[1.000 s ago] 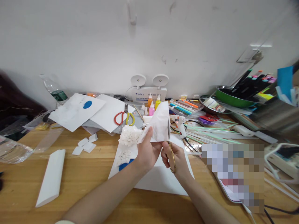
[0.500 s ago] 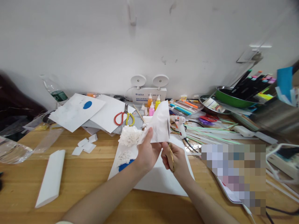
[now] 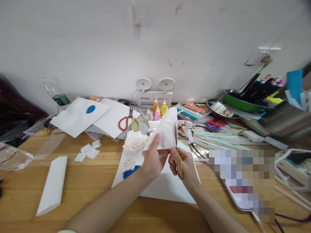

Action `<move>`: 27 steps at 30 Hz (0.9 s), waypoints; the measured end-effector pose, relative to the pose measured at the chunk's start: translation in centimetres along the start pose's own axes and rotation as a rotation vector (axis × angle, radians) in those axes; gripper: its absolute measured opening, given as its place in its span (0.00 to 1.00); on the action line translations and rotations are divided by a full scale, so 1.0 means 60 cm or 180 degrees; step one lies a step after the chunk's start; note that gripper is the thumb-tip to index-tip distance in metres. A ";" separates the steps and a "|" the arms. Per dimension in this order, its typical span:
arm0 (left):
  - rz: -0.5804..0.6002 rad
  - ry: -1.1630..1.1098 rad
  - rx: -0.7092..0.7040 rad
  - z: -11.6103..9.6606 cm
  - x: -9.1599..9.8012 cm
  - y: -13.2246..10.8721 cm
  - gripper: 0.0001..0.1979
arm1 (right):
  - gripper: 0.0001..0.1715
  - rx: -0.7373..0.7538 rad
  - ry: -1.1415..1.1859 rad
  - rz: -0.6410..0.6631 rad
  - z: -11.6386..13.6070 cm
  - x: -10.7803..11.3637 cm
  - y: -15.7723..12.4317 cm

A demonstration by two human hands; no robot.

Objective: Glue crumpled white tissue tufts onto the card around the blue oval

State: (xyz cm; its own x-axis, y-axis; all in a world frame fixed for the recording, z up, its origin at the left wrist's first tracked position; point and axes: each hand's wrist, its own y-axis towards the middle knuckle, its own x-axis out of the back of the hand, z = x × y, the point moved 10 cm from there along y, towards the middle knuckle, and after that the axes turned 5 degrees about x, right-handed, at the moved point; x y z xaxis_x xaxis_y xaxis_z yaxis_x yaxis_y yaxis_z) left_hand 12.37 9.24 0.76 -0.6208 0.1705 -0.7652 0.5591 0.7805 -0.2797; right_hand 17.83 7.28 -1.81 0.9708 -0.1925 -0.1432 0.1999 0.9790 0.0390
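My left hand (image 3: 153, 160) grips the lower left part of a thin white sheet of paper (image 3: 165, 129), thumb on top, and holds it upright. Gold-handled scissors (image 3: 179, 166) are in my right hand (image 3: 186, 163), and their dark blade stands along the sheet's right edge. Below both hands lies a larger white sheet (image 3: 167, 191) on the table. On its left side sit a mound of crumpled white bits (image 3: 135, 141) and a blue patch (image 3: 131, 172) partly covered with white pieces.
A folded white paper strip (image 3: 52, 186) and small white squares (image 3: 87, 152) lie to the left. Behind are red-and-yellow-handled scissors (image 3: 130, 121), paint bottles (image 3: 157, 113) and a glue gun (image 3: 186, 131). At right stand a green bowl of markers (image 3: 243, 103) and a blurred-out device (image 3: 243, 184).
The scissors have turned in my right hand, so their blade now shows along the paper's right edge. The paper has shifted slightly; my left hand keeps its hold.
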 end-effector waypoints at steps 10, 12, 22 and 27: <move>0.0193 0.0530 -0.0187 0.003 -0.006 0.004 0.28 | 0.24 0.0275 0.0114 -0.0045 0.009 0.010 0.007; 0.0226 0.0563 -0.0292 -0.001 -0.009 0.003 0.27 | 0.23 0.0283 0.0233 -0.0064 0.006 0.011 0.009; 0.0361 0.0730 -0.0532 -0.005 -0.013 0.003 0.24 | 0.23 0.0353 0.0157 -0.0118 0.012 0.019 0.008; 0.0377 0.0674 -0.0639 -0.008 -0.013 0.003 0.22 | 0.23 0.0350 0.0138 -0.0104 0.015 0.020 0.010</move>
State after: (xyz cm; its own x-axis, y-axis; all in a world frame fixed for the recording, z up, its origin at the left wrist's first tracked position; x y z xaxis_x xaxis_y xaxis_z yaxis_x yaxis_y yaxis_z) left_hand 12.69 9.54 1.58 -0.6702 0.3724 -0.6419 0.5279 0.8472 -0.0597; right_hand 19.21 7.56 -1.07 0.9573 -0.2189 -0.1888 0.2471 0.9586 0.1414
